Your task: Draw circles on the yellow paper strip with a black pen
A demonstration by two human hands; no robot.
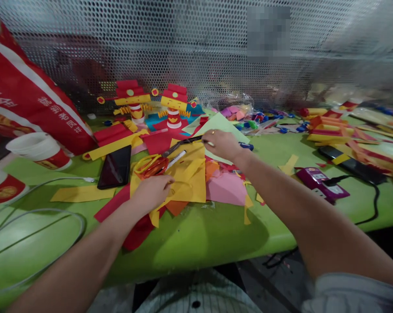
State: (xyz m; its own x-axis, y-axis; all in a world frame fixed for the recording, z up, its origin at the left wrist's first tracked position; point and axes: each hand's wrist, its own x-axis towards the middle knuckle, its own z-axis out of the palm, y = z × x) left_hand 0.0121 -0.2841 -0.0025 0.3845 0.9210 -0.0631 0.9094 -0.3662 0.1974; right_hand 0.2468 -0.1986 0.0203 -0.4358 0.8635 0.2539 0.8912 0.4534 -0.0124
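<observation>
My left hand (154, 191) rests low on the stacked yellow paper (196, 187). Its fingers are curled and pressed together at a thin curled yellow paper strip (180, 191). My right hand (221, 144) is closed at the right end of a dark slim tool (183, 143), over the edge of a pale green sheet (225, 126). Its fingertips are partly hidden. Between the hands lie orange-handled scissors (155, 166), yellow-handled scissors (146, 163) and a white marker (177, 160). Pink paper (227, 189) and red paper (139, 232) stick out around the pile.
Two red-and-yellow paper figures (173, 106) stand behind. On the left are a phone (114, 167), paper cups (41, 152), a white cable (69, 178) and a red bag (36, 91). A purple box (322, 184), black device (351, 164) and paper strips (333, 130) lie right.
</observation>
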